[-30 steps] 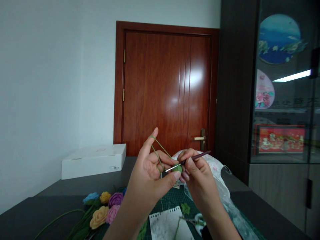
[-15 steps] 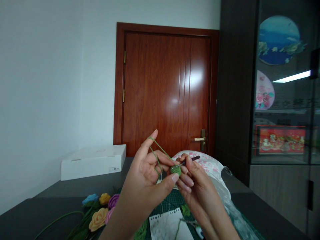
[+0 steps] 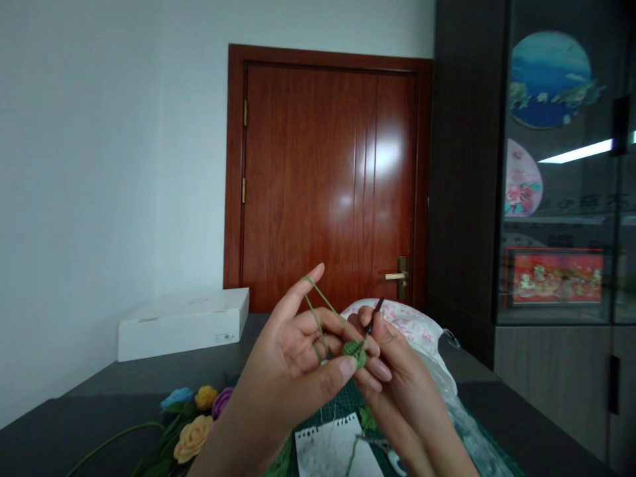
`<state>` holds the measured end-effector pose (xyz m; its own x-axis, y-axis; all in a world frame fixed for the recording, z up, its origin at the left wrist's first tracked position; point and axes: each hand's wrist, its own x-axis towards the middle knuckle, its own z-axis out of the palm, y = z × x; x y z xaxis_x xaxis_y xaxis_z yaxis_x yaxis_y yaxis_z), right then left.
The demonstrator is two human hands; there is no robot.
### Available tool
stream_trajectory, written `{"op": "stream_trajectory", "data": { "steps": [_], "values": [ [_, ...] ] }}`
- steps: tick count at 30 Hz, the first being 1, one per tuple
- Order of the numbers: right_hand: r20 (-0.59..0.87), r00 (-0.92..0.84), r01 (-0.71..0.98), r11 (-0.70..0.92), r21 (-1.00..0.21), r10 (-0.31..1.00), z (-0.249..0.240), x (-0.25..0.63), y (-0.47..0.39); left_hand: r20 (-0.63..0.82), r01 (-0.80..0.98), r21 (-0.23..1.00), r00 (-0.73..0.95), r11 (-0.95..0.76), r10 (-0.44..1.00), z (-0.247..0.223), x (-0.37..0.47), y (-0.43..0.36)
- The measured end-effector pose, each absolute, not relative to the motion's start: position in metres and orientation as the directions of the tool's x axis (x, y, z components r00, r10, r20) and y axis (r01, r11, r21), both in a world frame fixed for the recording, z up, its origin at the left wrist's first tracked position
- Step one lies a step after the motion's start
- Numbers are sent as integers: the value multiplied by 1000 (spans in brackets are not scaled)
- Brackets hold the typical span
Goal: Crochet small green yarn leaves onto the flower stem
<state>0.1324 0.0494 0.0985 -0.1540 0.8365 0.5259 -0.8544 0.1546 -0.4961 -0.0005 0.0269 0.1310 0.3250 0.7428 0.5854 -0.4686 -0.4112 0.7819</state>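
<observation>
Between the thumb and fingers of my left hand [image 3: 303,354] is a small green crochet piece [image 3: 354,353]. Green yarn [image 3: 318,295] loops over my raised left index finger and runs down to the piece. My right hand [image 3: 392,358] grips a dark-handled crochet hook [image 3: 375,315], its handle tilted steeply upward. The hook's tip meets the piece, though fingers partly hide it. My two hands touch or nearly touch around the work.
Crocheted flowers [image 3: 193,438] lie at the left, with a white box [image 3: 183,324] behind. Below my hands are a spiral-torn paper sheet [image 3: 338,447] and a green cutting mat [image 3: 348,401]. A pink-patterned white bag [image 3: 412,324] sits behind my right hand.
The hook's handle has swung from nearly level to steeply upright. The green piece has turned in my left fingers, and my left index finger has shifted slightly right.
</observation>
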Motion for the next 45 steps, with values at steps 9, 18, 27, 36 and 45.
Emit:
{"op": "stream_trajectory", "data": {
  "steps": [9, 18, 27, 36, 45],
  "values": [
    [529, -378, -786, 39, -617, 760, 106, 153, 55, 561, -499, 797, 400, -342, 725, 127, 0, 34],
    [671, -143, -750, 363, -553, 727, 105, 137, 48, 631, -518, 740, 314, -428, 709, 131, 0, 26],
    [958, 211, 141, 963, -228, 196, 78, 156, 49, 670, -445, 707, 169, -550, 723, 122, 10, 29],
    [862, 389, -299, 929, -216, 325, 90, 137, 46, 512, -567, 792, 417, -225, 751, 124, 6, 32],
    [734, 31, -774, 480, -412, 679, 105, 142, 38, 511, -542, 811, 473, -219, 718, 129, 0, 27]
  ]
}}
